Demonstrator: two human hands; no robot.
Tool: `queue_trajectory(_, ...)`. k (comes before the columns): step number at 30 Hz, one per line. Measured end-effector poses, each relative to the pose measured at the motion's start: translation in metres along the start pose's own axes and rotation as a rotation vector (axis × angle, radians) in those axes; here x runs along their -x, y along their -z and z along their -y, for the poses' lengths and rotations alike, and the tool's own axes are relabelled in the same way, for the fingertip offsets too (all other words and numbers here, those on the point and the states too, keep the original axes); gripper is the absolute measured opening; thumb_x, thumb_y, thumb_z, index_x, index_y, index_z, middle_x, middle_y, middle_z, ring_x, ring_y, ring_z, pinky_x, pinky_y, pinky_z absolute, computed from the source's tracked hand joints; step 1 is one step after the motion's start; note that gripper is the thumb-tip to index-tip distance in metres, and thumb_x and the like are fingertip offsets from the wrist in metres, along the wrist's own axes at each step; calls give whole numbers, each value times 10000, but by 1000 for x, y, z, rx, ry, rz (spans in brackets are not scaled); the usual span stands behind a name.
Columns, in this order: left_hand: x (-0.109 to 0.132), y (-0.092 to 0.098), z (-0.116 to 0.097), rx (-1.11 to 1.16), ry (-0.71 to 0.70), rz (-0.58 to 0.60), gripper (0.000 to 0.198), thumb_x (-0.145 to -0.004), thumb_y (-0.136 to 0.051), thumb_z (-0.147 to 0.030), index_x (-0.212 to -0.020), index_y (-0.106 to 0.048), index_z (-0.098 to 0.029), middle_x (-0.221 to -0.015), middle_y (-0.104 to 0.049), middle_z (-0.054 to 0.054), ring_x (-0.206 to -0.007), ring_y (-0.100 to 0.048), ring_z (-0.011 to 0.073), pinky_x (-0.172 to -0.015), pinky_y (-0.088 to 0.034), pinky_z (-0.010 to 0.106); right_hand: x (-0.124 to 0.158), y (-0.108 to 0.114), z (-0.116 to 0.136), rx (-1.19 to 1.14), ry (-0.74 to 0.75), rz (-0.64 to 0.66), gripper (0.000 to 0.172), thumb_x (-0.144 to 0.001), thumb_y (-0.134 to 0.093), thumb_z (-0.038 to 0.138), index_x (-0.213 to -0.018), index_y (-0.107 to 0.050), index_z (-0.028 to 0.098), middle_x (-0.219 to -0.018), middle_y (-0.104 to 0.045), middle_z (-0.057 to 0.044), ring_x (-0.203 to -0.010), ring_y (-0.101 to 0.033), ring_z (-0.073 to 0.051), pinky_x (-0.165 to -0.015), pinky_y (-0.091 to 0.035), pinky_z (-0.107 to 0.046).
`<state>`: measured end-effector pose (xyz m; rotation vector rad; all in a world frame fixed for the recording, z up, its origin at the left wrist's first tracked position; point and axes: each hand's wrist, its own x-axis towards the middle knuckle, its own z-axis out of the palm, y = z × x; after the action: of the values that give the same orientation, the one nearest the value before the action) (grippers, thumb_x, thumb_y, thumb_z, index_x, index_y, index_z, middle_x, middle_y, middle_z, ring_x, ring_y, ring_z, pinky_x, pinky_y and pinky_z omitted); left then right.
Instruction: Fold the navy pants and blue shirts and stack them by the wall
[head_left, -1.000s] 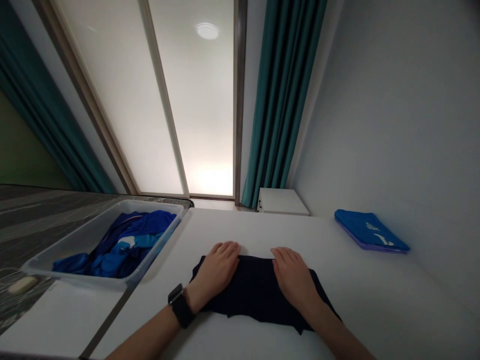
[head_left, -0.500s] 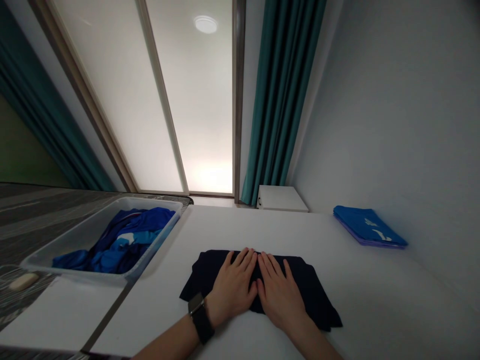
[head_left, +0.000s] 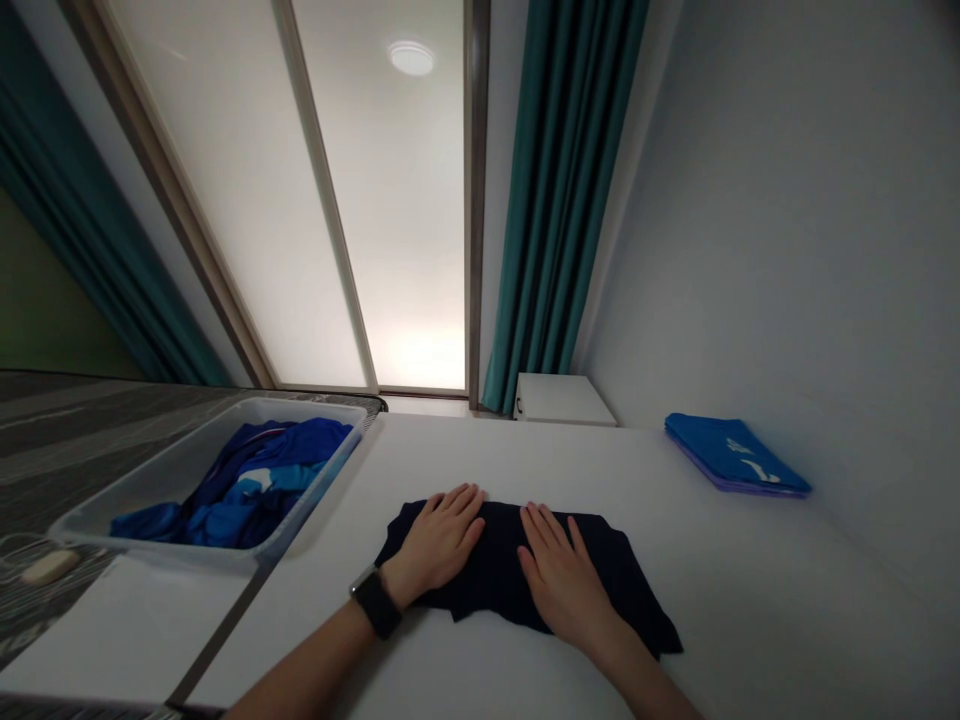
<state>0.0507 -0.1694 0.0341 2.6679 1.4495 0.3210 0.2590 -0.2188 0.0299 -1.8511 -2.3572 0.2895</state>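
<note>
**One dark cloth (head_left: pixel 499 565) on the white table (head_left: pixel 450 455)**

The left hand (head_left: pixel 444 540) and right hand (head_left: pixel 566 585), together mid-cloth half a second ago, now lie apart on it, fingers extended, gripping nothing; this suggests smoothing. Tabletop shows beyond its far edge, leaving room toward the folded clothes (head_left: pixel 739 455).
</note>
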Motion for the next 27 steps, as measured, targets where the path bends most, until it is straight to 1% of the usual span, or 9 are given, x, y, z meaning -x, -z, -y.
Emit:
queue_trajectory(4,1,12,29,19,7,4,369,-1004,-356,-319,-1286,-571,-220,-1287,-600,90,-1183,-529,242,-1010,-390,412,-9,5,-40,-9,13,-73,528,-993,-232,332,-1446,-438,154,-1473,-475,-91,-1384,-375,-247,-1186,-131,-514)
queue_trajectory(6,-3,22,44,52,0,50,329,-974,-421,-344,-1197,-625,-211,-1149,-633,97,-1089,-562,250,-964,-419,398,-15,9,-64,6,0,-89,495,-968,-278,260,-1394,-499,140,-1410,-533,-121,-1317,-446,-258,-1164,-186,-510)
queue_trajectory(8,-9,34,57,137,-38,143,305,-940,-476,-359,-1126,-661,-203,-1078,-642,94,-1040,-582,247,-938,-436,367,-21,15,-84,-13,9,-72,463,-949,-326,255,-1328,-558,123,-1318,-582,-148,-1227,-504,-265,-1090,-322,-453)
queue_trajectory(10,-15,45,68,234,-47,251,299,-898,-530,-364,-1100,-677,-202,-1060,-659,85,-1013,-602,244,-914,-448,342,-26,22,-99,-55,24,-32,421,-932,-386,279,-1267,-599,138,-1211,-617,-146,-1130,-542,-263,-1009,-394,-420)
queue_trajectory(14,-23,59,82,349,44,474,339,-823,-587,-400,-1063,-690,-183,-978,-708,57,-861,-646,235,-764,-478,303,-29,38,-114,-145,40,74,309,-881,-500,328,-1124,-644,204,-1096,-635,-97,-1065,-548,-249,-963,-398,-400)
queue_trajectory(17,-23,62,87,372,75,569,365,-791,-602,-434,-1021,-690,-165,-911,-714,42,-778,-643,221,-674,-468,281,-29,47,-117,-167,12,156,221,-844,-544,349,-997,-640,221,-1072,-638,-78,-1061,-547,-254,-943,-388,-405)
queue_trajectory(21,-22,58,89,376,66,558,351,-777,-605,-441,-996,-679,-176,-894,-715,30,-767,-640,213,-656,-465,271,-29,55,-116,-207,22,178,139,-841,-524,326,-908,-607,238,-1018,-664,-47,-994,-575,-239,-902,-392,-386)
queue_trajectory(24,-24,55,89,321,77,463,317,-784,-593,-430,-956,-673,-177,-881,-717,38,-762,-646,215,-657,-471,273,-35,56,-117,-284,22,167,137,-861,-489,323,-900,-591,241,-928,-692,-24,-882,-612,-215,-828,-424,-345)
queue_trajectory(27,-32,54,89,267,103,350,294,-811,-559,-418,-947,-657,-177,-915,-712,55,-803,-654,223,-690,-476,281,-52,54,-121,-307,15,100,175,-870,-480,310,-960,-611,237,-969,-711,-32,-896,-639,-210,-812,-451,-322)
